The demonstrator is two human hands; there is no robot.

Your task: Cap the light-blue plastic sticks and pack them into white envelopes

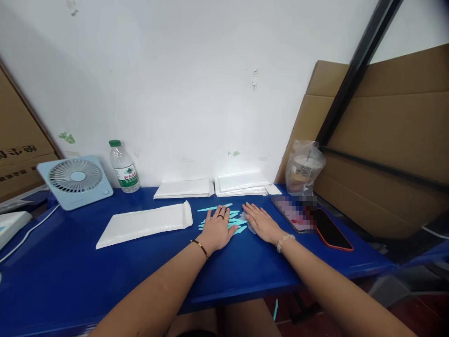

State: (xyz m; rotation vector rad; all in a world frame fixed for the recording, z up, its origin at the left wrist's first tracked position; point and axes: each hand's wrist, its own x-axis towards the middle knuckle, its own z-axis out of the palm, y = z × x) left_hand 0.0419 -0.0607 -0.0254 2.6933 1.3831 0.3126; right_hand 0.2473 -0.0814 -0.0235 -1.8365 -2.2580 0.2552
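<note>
Several slim turquoise sticks [242, 222], shaped like eyebrow razors, lie loosely in a pile on the blue table [140, 271]. My left hand [219, 228] is spread flat over the left part of the pile, fingers apart, hiding some of the sticks. Just right of the pile my right hand [262, 223] lies flat with its fingers stretched out. Small clear plastic pieces [251, 228] show at its fingers, partly covered. To the left of the pile is a white padded envelope [143, 225], its flap end toward my left hand.
Two stacks of white envelopes, a left stack [184, 188] and a right stack [242, 183], lie along the wall. A fan [77, 180] and water bottle [125, 168] stand left; a bagged cup [304, 171] and two phones [331, 229] are right. One turquoise stick [276, 310] is below the table edge.
</note>
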